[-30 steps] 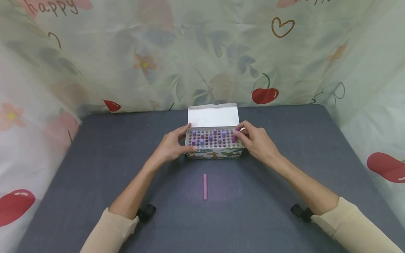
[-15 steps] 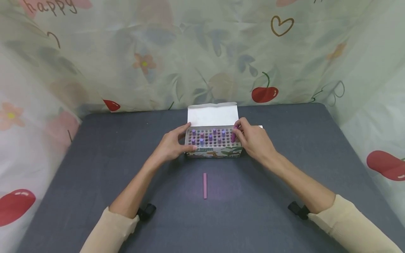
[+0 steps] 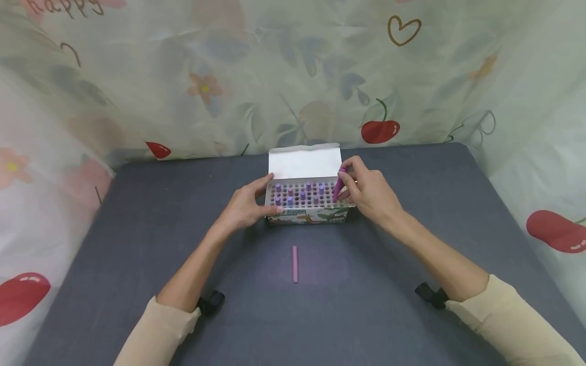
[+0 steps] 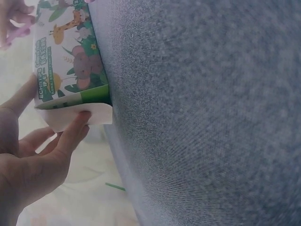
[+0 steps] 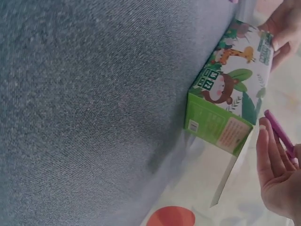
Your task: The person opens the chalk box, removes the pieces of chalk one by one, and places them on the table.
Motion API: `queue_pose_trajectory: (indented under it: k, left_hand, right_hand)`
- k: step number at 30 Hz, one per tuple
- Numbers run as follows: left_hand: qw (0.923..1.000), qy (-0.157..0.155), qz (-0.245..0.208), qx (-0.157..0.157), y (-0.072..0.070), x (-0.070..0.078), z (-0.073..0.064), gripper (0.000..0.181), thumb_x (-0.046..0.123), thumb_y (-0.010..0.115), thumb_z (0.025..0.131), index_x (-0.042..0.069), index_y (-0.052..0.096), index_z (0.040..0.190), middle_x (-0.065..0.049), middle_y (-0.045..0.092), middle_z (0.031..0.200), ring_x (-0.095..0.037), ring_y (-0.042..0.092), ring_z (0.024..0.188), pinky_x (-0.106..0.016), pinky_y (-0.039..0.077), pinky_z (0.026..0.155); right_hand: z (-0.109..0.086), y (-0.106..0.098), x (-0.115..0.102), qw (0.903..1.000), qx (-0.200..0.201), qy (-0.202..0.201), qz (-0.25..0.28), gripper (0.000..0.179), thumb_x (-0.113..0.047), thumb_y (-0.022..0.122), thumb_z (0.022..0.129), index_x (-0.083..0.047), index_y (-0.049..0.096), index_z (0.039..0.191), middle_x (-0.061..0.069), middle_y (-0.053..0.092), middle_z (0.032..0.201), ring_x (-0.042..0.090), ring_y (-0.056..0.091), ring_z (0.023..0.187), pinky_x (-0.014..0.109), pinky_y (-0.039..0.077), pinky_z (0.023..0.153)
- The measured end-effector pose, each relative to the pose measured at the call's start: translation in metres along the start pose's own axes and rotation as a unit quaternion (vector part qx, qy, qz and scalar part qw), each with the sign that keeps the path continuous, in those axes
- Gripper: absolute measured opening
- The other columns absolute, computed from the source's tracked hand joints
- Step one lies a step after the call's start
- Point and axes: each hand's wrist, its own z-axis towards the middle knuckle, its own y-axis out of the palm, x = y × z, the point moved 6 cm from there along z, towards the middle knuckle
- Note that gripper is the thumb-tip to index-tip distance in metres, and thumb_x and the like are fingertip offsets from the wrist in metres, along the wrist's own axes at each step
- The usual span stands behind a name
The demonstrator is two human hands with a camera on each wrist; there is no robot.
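Observation:
A printed cardboard box (image 3: pixel 306 216) with a raised white lid stands on the table, with several purple and pink sticks upright in the holes of its holder. My left hand (image 3: pixel 242 207) holds the box's left end, thumb at the front edge and index finger at the back corner; in the left wrist view, fingertips touch a white side flap (image 4: pixel 99 115). My right hand (image 3: pixel 373 193) pinches a darker purple stick (image 3: pixel 339 185), tilted, its lower end at the holder's right part. In the right wrist view this purple stick (image 5: pixel 281 133) shows between thumb and fingers.
A pink stick (image 3: pixel 295 264) lies on the dark grey table (image 3: pixel 256 325) in front of the box. The white lid (image 3: pixel 304 161) leans back near the table's far edge. Behind hangs a patterned curtain (image 3: pixel 274 66).
My right hand has lifted slightly with the purple stick, which now stands higher and leans more over the holder. My left hand stays on the box. The view has shifted a little.

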Motion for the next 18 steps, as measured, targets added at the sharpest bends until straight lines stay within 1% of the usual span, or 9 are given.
queue_pose_trajectory:
  k: [4,8,11,18]
  left_hand:
    - [1.0000,-0.001,0.005,-0.001,-0.001,0.000,0.000,0.091,0.031,0.081,0.085,0.020,0.029,0.158,-0.010,0.032,0.159,-0.030,0.041,0.140,-0.047,0.040,0.109]
    - [1.0000,-0.001,0.008,0.000,-0.001,0.000,0.000,0.091,0.032,0.081,0.085,0.020,0.029,0.158,-0.010,0.033,0.159,-0.029,0.041,0.140,-0.047,0.039,0.109]
    - [1.0000,0.000,0.005,0.000,-0.001,-0.001,0.000,0.090,0.032,0.081,0.085,0.021,0.029,0.158,-0.009,0.033,0.159,-0.028,0.041,0.140,-0.046,0.040,0.109]
    - [1.0000,0.000,0.006,-0.002,0.000,-0.001,0.001,0.090,0.032,0.080,0.086,0.021,0.029,0.158,-0.009,0.032,0.159,-0.028,0.041,0.140,-0.046,0.040,0.108]
  right_hand:
    - [-0.003,-0.002,-0.002,0.9987,-0.001,0.010,0.050,0.017,-0.024,0.051,0.106,-0.009,0.049,0.115,0.003,0.073,0.078,0.016,0.072,0.068,0.034,0.059,0.064]
    - [-0.006,-0.003,-0.005,0.9953,-0.001,0.013,0.096,0.018,-0.024,0.052,0.105,-0.009,0.052,0.115,0.005,0.073,0.082,0.019,0.072,0.066,0.032,0.059,0.063]
    - [-0.010,-0.003,-0.007,0.9915,-0.001,0.024,0.128,0.017,-0.022,0.055,0.104,-0.009,0.055,0.114,0.007,0.074,0.084,0.021,0.072,0.063,0.032,0.059,0.062]
    - [-0.017,0.001,-0.008,0.9837,0.011,0.048,0.173,0.018,-0.020,0.065,0.099,-0.007,0.064,0.110,0.010,0.073,0.085,0.023,0.071,0.060,0.035,0.059,0.057]
